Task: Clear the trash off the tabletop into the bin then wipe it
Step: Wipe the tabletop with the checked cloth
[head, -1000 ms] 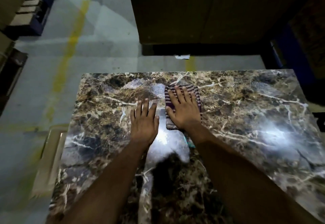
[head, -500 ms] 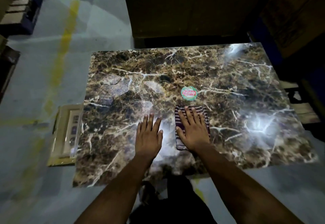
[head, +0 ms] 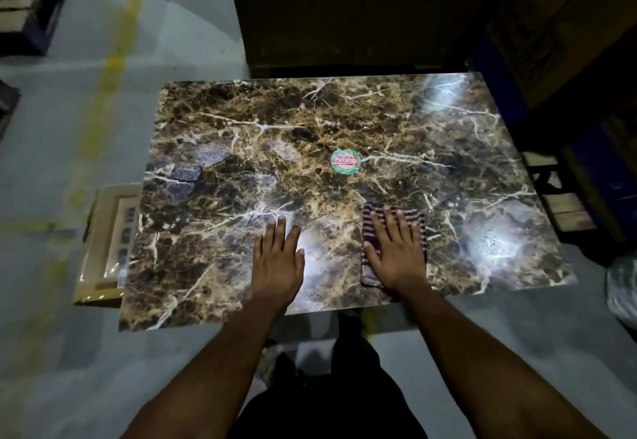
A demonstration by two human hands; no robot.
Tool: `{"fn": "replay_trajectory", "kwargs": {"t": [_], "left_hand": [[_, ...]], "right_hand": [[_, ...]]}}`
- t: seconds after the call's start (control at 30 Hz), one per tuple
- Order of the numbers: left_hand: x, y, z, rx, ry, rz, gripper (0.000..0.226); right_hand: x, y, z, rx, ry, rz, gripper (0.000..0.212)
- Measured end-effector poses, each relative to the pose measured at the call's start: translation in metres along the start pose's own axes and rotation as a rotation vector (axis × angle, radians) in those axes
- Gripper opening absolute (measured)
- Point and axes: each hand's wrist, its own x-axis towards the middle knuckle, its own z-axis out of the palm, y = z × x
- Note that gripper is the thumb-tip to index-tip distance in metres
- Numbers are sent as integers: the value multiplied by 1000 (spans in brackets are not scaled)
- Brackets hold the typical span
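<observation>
Right hand [head: 396, 252], flat and fingers straight, presses on a folded striped cloth [head: 370, 228] lying on the marble-patterned tabletop [head: 241, 149]; the palm covers most of the cloth, with striped margins showing at the far edge and along the thumb side. Left hand [head: 277, 259], likewise flat with fingers extended and holding nothing, rests on the bare tabletop beside the cloth, on the side away from the right hand, apart from it and near the table's front edge.

Taking the cloth as landmark: a round sticker [head: 345, 161] with a red band across a green disc lies on the tabletop beyond the cloth's far edge, slightly toward the left-hand side, and apart from it. The cloth's long axis runs from the front edge toward the far edge, in line with the right forearm, so a push straight ahead would carry it just past the sticker rather than squarely over it. Of the 2 hands, the right is the nearer to the sticker.

No loose trash is seen on the surface, which suggests that the clearing step is done and wiping is in hand. Most of the tabletop lies beyond and to either side of the cloth. A flat cardboard tray [head: 103, 249] sits on the floor past the table's edge, on the left hand's side, well apart from the cloth. No bin can be made out.
</observation>
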Motion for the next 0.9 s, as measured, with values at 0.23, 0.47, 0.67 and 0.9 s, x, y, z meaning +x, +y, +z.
{"fn": "replay_trajectory", "kwargs": {"t": [0.23,0.47,0.67,0.9], "left_hand": [[38,41,8,25,32,-65,54],[97,97,13,-10,50,-83,54],[147,123,16,-6,71,-54,53],[200,130,11,-24,76,-112,56]], "right_hand": [[23,2,-4,58,-13,-78,72],[59,68,-16,58,35,-19,71],[126,49,-26,85,7,-111,70],[186,78,-36,118,41,-46,70]]}}
